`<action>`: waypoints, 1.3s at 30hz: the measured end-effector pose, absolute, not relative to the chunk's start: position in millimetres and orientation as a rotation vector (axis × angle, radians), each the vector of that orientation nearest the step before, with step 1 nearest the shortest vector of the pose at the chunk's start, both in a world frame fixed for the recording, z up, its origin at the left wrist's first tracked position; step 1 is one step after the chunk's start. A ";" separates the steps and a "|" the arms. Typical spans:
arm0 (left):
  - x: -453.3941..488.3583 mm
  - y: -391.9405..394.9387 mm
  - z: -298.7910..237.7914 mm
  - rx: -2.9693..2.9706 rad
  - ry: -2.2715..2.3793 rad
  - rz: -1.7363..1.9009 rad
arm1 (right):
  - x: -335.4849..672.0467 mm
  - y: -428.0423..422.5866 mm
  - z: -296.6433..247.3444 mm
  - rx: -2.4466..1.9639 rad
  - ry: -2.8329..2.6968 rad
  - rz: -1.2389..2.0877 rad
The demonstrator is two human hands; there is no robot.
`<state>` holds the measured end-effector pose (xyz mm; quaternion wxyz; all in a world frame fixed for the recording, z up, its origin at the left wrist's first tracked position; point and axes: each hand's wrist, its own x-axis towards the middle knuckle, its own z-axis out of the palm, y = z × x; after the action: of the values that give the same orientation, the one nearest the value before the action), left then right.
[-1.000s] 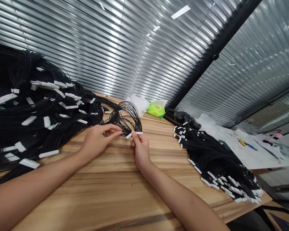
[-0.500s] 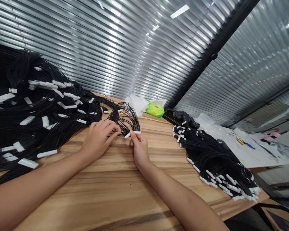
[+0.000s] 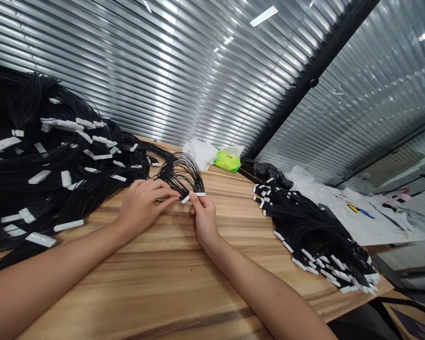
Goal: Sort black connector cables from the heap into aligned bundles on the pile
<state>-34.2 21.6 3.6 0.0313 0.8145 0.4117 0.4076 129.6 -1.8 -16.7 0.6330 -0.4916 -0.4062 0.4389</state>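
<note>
My right hand point(image 3: 203, 212) pinches a white connector point(image 3: 200, 194) between thumb and fingers at the middle of the table. Thin black wires point(image 3: 187, 170) arch up from it and run back to the left. A second white connector piece point(image 3: 185, 199) slants just left of my right thumb. My left hand point(image 3: 148, 200) has its thumb and forefinger close together at the black wires, just beside that piece; what lies between the fingertips is too small to make out.
A large heap of black wire harnesses point(image 3: 56, 156) with white connectors covers the left side. Another bundle point(image 3: 311, 231) lies along the right. At the back stand a green tissue pack point(image 3: 227, 160) and white tissue point(image 3: 200, 153), before metal blinds point(image 3: 145, 71). Blue-and-yellow pliers point(image 3: 360, 210) lie farther right.
My left fingertips have moved slightly right, closer to the connector. My right hand keeps its pinch on the connector, and the whole view has shifted a little.
</note>
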 end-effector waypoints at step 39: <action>-35.4 21.4 2.7 2.056 1.408 1.207 | 135.3 4.5 -17.0 -0.886 -0.669 1.122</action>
<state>-35.4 21.4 2.7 0.1851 0.7297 0.4997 0.4285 135.3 4.5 -17.0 0.7044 -0.3985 -0.3009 0.5045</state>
